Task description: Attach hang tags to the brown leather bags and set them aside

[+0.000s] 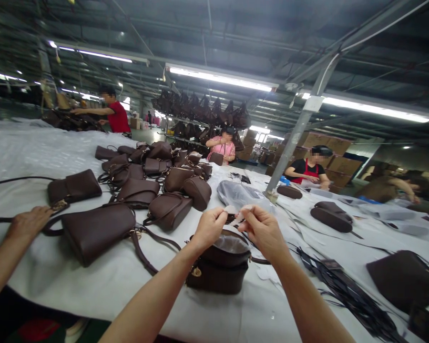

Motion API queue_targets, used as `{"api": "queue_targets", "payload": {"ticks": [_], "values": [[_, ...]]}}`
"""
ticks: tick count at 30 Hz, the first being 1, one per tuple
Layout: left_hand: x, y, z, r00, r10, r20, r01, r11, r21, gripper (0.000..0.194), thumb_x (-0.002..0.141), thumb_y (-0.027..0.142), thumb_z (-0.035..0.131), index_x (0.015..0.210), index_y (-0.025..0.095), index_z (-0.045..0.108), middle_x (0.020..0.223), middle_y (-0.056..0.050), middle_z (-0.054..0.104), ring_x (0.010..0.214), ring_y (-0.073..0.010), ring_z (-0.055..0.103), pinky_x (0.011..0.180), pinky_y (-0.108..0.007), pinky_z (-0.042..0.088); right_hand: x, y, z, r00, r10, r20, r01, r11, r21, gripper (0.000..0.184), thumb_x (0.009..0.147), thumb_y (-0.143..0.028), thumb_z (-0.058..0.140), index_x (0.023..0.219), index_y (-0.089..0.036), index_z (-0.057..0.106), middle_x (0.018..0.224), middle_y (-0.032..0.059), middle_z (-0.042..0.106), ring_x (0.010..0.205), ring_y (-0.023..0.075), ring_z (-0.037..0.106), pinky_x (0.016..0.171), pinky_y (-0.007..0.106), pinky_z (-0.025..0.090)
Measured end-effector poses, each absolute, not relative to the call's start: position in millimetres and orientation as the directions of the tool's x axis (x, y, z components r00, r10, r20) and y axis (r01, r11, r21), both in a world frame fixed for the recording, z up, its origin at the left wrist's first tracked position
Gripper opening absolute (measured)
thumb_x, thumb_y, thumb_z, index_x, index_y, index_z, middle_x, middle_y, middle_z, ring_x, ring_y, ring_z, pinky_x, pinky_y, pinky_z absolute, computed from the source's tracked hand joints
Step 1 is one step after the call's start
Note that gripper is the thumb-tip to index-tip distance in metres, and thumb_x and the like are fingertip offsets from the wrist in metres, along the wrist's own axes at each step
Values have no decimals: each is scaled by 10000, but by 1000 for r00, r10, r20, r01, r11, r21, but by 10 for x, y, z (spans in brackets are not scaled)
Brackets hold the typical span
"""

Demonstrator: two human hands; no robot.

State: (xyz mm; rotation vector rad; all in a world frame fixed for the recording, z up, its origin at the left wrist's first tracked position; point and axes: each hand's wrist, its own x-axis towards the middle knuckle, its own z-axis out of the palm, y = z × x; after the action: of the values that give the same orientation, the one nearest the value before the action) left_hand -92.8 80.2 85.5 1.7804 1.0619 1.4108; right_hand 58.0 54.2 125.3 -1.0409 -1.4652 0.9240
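White tabletop (pixel 103 290), one open bag (pixel 219 277), left grip (pixel 210 227), right grip (pixel 262 229), both pinching white material (pixel 230 209).

No lettering, number or sign legible; gold charm (pixel 196 272) on the bag (pixel 219 276) too small for any mark to be read.

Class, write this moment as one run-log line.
left hand: pinching pale material | right hand: pinching pale material | open brown bag: upright below hands | co-worker's hand: far left
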Motion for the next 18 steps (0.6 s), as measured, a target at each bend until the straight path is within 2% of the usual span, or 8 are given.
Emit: {"api": "queue_targets", "payload": {"ticks": [2, 4, 6, 8, 11, 18], "values": [[-917, 782, 857, 109, 870, 481, 233, -493, 838, 295, 879, 312, 396, 623, 180, 459, 615, 22, 474, 629, -125, 454, 585, -230, 322, 598, 496, 1238, -138, 975, 173, 5, 175, -984, 404, 702, -529, 732, 879, -181, 629, 678, 3, 637, 534, 124, 618, 374, 170, 404], [-910, 758, 853, 119, 861, 494, 281, -507, 815, 308, 889, 323, 390, 622, 183, 455, 606, 27, 473, 618, -121, 449, 584, -227, 314, 620, 475, 1224, -186, 979, 84, -7, 84, -996, 523, 655, -448, 787, 1069, -186, 606, 689, -10, 640, 547, 137, 649, 407, 184, 474], [-905, 736, 844, 128, 857, 499, 344, -510, 788, 318, 896, 332, 383, 621, 186, 452, 592, 31, 463, 601, -119, 433, 580, -226, 304, 636, 472, 1216, -188, 981, 45, 15, 48, -999, 684, 655, -396, 789, 1246, -196, 509, 655, -35, 631, 514, 141, 650, 420, 204, 510], [-901, 718, 837, 133, 856, 500, 403, -508, 762, 322, 900, 340, 379, 627, 190, 459, 583, 34, 454, 590, -119, 419, 581, -227, 299, 638, 475, 1214, -185, 982, 48, 27, 54, -998, 750, 669, -383, 771, 1314, -204, 432, 643, -51, 629, 493, 139, 646, 414, 204, 515], [-894, 701, 835, 137, 851, 507, 446, -510, 735, 317, 907, 343, 371, 652, 194, 487, 591, 31, 472, 590, -123, 426, 586, -227, 301, 615, 480, 1206, -180, 982, 56, 29, 62, -998, 701, 665, -399, 762, 1263, -209, 450, 624, -61, 629, 476, 132, 639, 395, 186, 501], [-867, 665, 846, 142, 854, 501, 535, -492, 687, 277, 907, 291, 377, 716, 201, 556, 632, 14, 559, 601, -135, 474, 591, -241, 294, 499, 532, 1104, -70, 992, 101, -43, 98, -994, 522, 593, -482, 783, 954, -188, 548, 596, -46, 637, 423, 113, 604, 344, 162, 460]]}}
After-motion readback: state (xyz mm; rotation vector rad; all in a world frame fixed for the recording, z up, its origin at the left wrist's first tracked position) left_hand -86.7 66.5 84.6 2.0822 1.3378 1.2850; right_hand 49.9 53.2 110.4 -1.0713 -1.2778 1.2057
